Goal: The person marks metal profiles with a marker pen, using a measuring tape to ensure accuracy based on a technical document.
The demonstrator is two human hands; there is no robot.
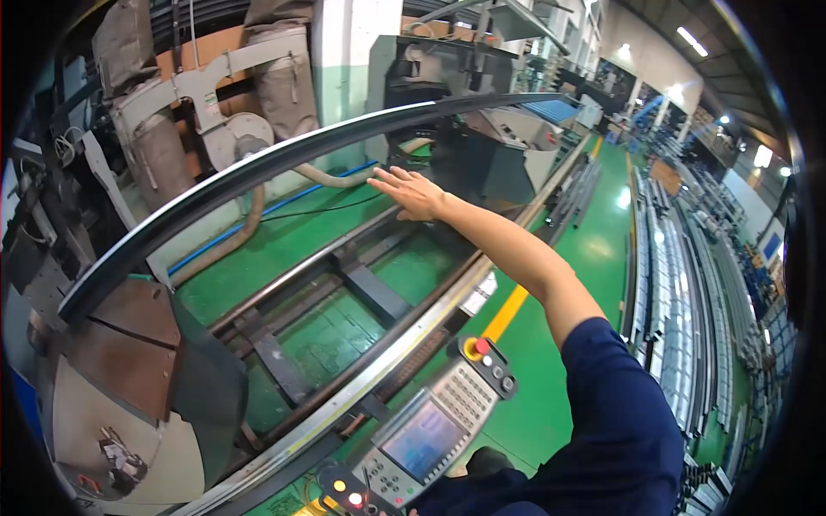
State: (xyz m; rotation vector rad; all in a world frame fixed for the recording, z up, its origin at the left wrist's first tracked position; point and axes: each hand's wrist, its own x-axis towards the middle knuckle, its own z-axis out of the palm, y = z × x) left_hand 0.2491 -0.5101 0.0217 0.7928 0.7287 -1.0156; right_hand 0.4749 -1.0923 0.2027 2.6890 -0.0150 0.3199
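My right hand (411,191) is stretched out forward, palm down and fingers apart, holding nothing. It hovers just below a long dark curved metal profile (258,176) that arcs across the view from lower left to upper right; I cannot tell whether the fingertips touch it. My arm wears a dark blue short sleeve (615,413). My left hand is out of view.
A control pendant (430,434) with screen, keypad and red and yellow buttons sits at the bottom middle. A steel rail frame (361,292) lies on the green floor. A rounded machine housing (120,378) stands at left, racks of metal profiles (680,292) at right.
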